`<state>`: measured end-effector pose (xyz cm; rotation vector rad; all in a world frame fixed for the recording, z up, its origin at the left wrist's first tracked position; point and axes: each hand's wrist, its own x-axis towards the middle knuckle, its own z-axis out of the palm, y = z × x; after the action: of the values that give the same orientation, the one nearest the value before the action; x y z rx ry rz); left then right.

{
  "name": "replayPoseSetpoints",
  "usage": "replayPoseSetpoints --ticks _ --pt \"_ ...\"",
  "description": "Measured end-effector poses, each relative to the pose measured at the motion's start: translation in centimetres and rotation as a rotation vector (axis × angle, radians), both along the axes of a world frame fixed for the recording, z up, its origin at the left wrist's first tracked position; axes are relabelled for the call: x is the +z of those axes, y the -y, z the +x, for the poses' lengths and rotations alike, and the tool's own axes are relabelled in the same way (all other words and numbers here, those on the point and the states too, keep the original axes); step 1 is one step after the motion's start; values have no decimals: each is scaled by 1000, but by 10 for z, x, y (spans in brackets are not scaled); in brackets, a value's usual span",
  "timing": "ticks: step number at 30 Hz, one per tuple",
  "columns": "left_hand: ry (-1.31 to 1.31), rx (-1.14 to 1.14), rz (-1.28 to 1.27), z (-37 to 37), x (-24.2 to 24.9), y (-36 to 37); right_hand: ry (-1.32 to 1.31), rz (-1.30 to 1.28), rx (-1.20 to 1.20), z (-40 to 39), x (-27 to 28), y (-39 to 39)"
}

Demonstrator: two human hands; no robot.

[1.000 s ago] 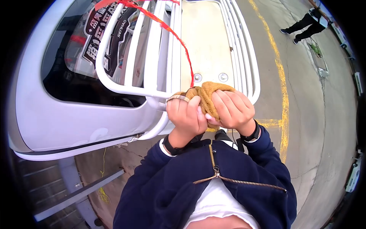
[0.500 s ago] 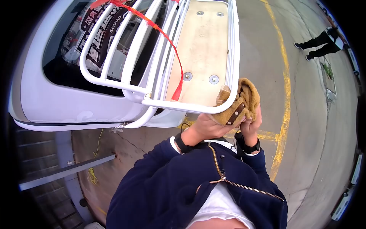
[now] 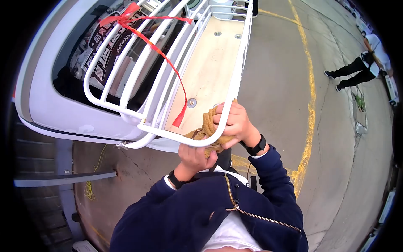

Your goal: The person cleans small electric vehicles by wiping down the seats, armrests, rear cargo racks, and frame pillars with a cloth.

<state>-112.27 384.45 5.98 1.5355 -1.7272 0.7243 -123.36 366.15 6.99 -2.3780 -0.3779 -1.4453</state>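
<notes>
The left hand (image 3: pixel 194 158) and right hand (image 3: pixel 238 126) grip a bunched brown towel (image 3: pixel 208 122) at the rounded corner of the white tubular rack (image 3: pixel 172 136). Wiping seems underway; the next move calls for snug contact

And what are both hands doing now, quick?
Left hand: closed, holding the brown cloth.
Right hand: closed, holding the brown cloth too.

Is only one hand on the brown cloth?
No, the left hand and right hand both hold the brown cloth at the white rack.
</notes>
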Motion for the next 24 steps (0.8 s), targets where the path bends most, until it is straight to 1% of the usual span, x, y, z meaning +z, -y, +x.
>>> replayPoseSetpoints --ticks 3,4,6,7,8,10,11,12,13,14,16,18,19,22,23,24 --pt "-96 29 56 -9 16 11 -51 -17 32 -2 0 14" --pt "-52 68 107 -13 18 12 -66 40 57 -1 -4 22" --pt "-197 89 175 -19 19 13 8 6 50 3 -7 39" --pt "-205 60 112 -19 19 18 -21 19 59 3 -3 43" --pt "-257 49 125 -21 16 17 -42 -5 78 4 2 46" --pt "-252 70 324 -21 19 17 -40 -16 167 6 11 55" --pt "-361 -84 426 -16 11 15 -27 -14 194 7 13 57" --pt "-612 -186 596 -9 -15 7 -47 -6 223 7 15 58" --pt "-654 -256 663 -7 -25 5 -66 -22 232 6 15 60" --pt "-747 -200 537 -16 -35 2 -62 -22 246 5 16 60" --pt "-551 44 272 -36 -13 10 -47 0 283 9 14 61" --pt "-284 463 -45 -51 -21 15 -93 -2 332 10 14 64" --pt "-308 535 -75 -59 -5 31 -98 4 340 10 10 64" --pt "-322 635 -171 -67 -10 36 -112 41 337 9 5 62" --pt "-397 618 -221 -70 -16 38 -120 43 358 11 4 62" --pt "-400 639 -221 -70 -19 34 -112 18 350 11 2 63"
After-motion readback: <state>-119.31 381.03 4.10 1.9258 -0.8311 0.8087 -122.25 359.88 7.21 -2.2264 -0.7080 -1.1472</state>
